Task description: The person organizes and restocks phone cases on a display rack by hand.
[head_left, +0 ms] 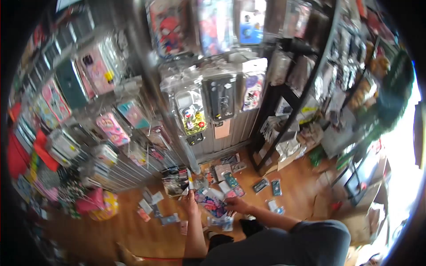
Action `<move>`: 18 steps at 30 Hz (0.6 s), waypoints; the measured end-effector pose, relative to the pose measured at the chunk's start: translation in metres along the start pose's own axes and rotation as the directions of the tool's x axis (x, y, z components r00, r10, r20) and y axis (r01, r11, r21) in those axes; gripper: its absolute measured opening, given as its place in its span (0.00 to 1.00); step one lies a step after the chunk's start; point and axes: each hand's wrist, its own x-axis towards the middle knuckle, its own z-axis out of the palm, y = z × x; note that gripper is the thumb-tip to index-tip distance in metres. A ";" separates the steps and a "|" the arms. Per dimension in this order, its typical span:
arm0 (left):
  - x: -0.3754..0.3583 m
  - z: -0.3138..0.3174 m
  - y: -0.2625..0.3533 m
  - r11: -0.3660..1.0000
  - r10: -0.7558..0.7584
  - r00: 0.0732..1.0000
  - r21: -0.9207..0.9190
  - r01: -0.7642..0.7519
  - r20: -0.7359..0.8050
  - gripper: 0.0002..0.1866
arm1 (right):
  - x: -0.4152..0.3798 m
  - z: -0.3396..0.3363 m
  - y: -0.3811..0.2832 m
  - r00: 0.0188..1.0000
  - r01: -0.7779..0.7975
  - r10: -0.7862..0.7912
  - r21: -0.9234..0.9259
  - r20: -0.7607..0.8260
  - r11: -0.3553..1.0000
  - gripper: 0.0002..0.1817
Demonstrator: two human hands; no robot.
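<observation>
Head cam, fisheye, looking down at a wooden floor in a phone-case shop. Both arms come in from 6 o'clock and meet low centre on one packaged phone case, a clear sleeve with a purple-blue floral print, held just above the floor. Left hand is at the 9 o'clock edge of the case, fingers closed on that edge, thumb side up. Right hand is at the 3 o'clock edge, fingers pressed onto the sleeve; exact pinch can't tell, too blurred. Another clear packet lies touching the floor just at 6 o'clock of the held case. Loose cases on the floor: a scatter of small ones at 9 o'clock of the hands, a teal one at 12 o'clock, a dark one and a teal-blue one at 2 o'clock, a stack of packets at 11 o'clock. Wall rack at 10 o'clock is full of hanging cases; a centre panel carries a black case with a yellow-trimmed one just at its 9 o'clock. Black shelf frame stands at 1 o'clock, well apart from the hands. Pink-yellow bag sits at 9 o'clock by the rack's foot.
</observation>
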 end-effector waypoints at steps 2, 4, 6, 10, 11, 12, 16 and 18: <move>-0.006 -0.007 0.018 0.999 0.044 0.998 -0.034 -0.043 0.037 0.09 | -0.004 0.007 -0.010 0.996 0.089 -0.088 -0.049 0.019 0.995 0.11; -0.016 -0.009 0.043 0.993 0.084 0.995 -0.091 -0.079 0.057 0.10 | -0.020 0.022 -0.040 0.999 0.041 -0.040 -0.057 0.031 0.998 0.10; -0.028 -0.008 0.065 0.996 0.089 0.996 0.003 -0.089 0.004 0.12 | -0.034 0.033 -0.056 0.986 0.165 -0.164 -0.045 0.034 0.985 0.11; -0.042 -0.005 0.074 0.989 0.076 0.996 0.130 -0.070 -0.047 0.13 | -0.039 0.026 -0.047 0.991 0.114 -0.115 0.024 0.073 0.993 0.12; -0.052 0.001 0.081 0.984 0.091 0.996 0.153 -0.093 0.020 0.12 | -0.044 0.021 -0.049 0.987 0.133 -0.136 0.046 0.086 0.990 0.10; -0.063 0.016 0.096 0.976 0.076 0.996 0.206 -0.065 -0.049 0.09 | -0.044 0.019 -0.054 0.982 0.159 -0.165 0.065 0.089 0.985 0.08; -0.068 0.026 0.101 0.979 0.199 0.980 -0.048 -0.198 0.018 0.09 | -0.045 0.005 -0.079 0.984 0.087 -0.092 0.038 0.149 0.995 0.08; -0.067 0.025 0.095 0.965 0.239 0.971 -0.107 -0.239 -0.017 0.07 | -0.045 -0.004 -0.091 0.973 0.058 -0.052 -0.021 0.223 0.998 0.10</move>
